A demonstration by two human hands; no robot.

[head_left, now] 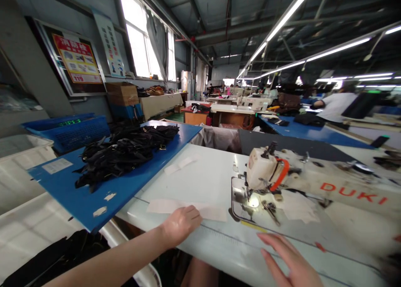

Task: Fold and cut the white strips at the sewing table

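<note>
My left hand (183, 223) rests at the front edge of the pale sewing table (206, 174), its fingers curled under. It lies over a long pale strip (214, 212) stuck or laid flat on the tabletop; whatever the fingers hold is hidden. To the right, my right hand (290, 260) hovers by the table's front edge with thumb and fingers apart and nothing between them. Ahead of it stands a white sewing machine (261, 170) with an orange guard, its lamp lit over the metal needle plate (239, 199). Small scissors-like metal snips (271, 212) lie beside the needle area.
A blue board (125, 199) at left bears a heap of black straps (125, 153). Beyond it are a blue basket (78, 134) and a white bin (25, 153). A shorter pale strip (181, 163) lies farther back. A person in a white top (336, 105) works at far right.
</note>
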